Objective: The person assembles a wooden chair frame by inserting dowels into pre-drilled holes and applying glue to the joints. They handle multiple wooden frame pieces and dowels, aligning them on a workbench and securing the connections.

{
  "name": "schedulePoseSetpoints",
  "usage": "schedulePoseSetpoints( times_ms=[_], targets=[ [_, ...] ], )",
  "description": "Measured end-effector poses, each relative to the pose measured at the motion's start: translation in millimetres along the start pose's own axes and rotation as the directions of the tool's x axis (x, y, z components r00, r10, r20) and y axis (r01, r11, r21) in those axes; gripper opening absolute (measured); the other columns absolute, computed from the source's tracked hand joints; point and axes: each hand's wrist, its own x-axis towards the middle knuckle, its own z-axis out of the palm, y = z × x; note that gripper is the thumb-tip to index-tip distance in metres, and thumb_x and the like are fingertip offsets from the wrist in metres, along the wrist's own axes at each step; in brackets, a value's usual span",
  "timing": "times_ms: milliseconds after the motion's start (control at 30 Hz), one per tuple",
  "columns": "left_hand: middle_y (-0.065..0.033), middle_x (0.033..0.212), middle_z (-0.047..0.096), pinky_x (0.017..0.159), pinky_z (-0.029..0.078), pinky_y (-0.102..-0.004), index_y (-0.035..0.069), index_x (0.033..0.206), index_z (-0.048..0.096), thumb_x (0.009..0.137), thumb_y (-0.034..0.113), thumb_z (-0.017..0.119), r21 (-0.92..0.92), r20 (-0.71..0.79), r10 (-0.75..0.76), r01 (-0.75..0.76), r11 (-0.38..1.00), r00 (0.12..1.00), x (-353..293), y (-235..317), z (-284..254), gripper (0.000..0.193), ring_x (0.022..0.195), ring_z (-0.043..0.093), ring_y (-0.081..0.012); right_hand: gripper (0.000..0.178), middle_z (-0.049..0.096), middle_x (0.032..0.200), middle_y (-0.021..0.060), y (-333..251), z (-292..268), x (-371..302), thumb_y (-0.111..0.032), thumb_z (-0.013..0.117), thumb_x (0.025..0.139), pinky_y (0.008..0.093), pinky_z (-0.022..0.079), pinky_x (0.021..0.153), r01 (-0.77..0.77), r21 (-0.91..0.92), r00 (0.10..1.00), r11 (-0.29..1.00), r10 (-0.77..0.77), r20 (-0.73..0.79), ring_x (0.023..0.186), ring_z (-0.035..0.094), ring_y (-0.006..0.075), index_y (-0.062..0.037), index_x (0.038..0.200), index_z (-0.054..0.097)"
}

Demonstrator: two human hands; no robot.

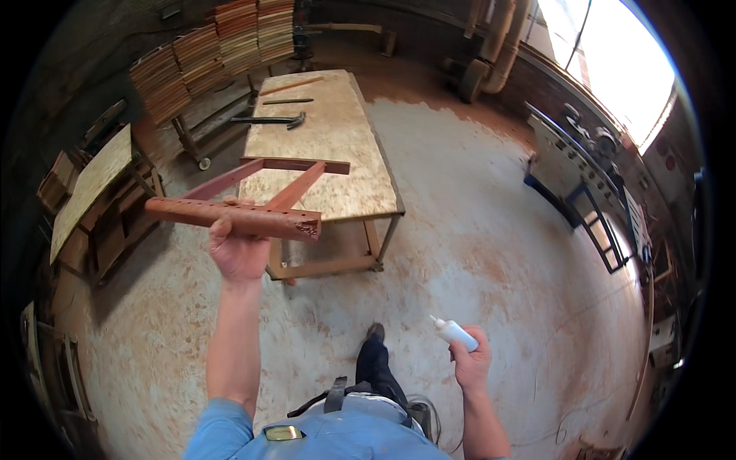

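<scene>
1. The left hand (pixel 239 249) is raised in front of the person, its fingers closed around a reddish-brown wooden frame (pixel 257 201), gripping the near rail from below.
2. The frame is made of squared timber rails joined into a ladder-like shape; the near rail is rough at its cut end and shows a row of small drilled holes along its face.
3. The right hand (pixel 469 359) hangs lower, at the person's right side, wrapped shut around a small white plastic glue bottle (pixel 454 332) whose pointed nozzle tips up and to the left.
4. Beyond the frame stands a long counter (pixel 349 165) topped with pale, speckled chipboard on a wooden underframe with small castors.
5. At the far end of the counter lie a dark hammer (pixel 270 119), a dark flat bar (pixel 287 101) and a strip of light wood (pixel 291 85).
6. Stacks of layered wooden boards (pixel 203 57) lean on a rack behind the counter.
7. A second chipboard panel (pixel 88 188) rests on stands to the left.
8. The floor (pixel 491 253) is dusty, pale concrete with reddish sawdust patches.
9. A dark blue metal machine (pixel 583 172) stands along the right wall, well apart from the hands.
</scene>
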Motion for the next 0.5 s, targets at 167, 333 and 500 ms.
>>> schedulePoseSetpoints(
  times_ms=[167,333,500],
  targets=[
    [-0.0107,0.107,0.063,0.100,0.047,-0.0421,0.003,0.113,0.058,0.076,0.008,0.062,-0.051,-0.246,0.076,-0.091,0.995,0.966,65,-64,-100,0.037,0.106,0.060,-0.0258,0.017,0.057,0.075,0.0023,-1,-15,105,-0.003,0.063,0.084,0.0236,0.043,0.051,0.025,-0.098,0.999,0.995,-0.023,0.023,0.060,0.053,0.0083,-0.0036,0.101,0.058],
    [-0.0124,0.096,0.063,0.092,0.051,-0.0430,0.003,0.102,0.059,0.063,0.007,0.066,-0.172,-0.220,-0.032,-0.006,0.985,0.975,92,-133,-156,0.040,0.093,0.063,-0.0278,0.036,0.068,0.086,0.0143,-35,31,194,-0.035,0.055,0.090,0.0424,0.049,0.070,-0.006,-0.509,0.982,0.861,0.102,0.162,0.081,0.064,0.0310,-0.0028,0.099,0.066],
    [-0.0105,0.089,0.060,0.090,0.049,-0.0408,0.002,0.097,0.057,0.067,0.013,0.063,-0.221,-0.422,-0.129,0.037,0.975,0.897,24,-175,-201,0.031,0.092,0.059,-0.0260,0.026,0.065,0.080,0.0098,21,-8,253,-0.010,0.063,0.091,0.0291,0.050,0.061,0.017,-0.487,0.975,0.873,0.094,0.203,0.068,0.062,0.0171,0.0016,0.113,0.056]
  ],
)
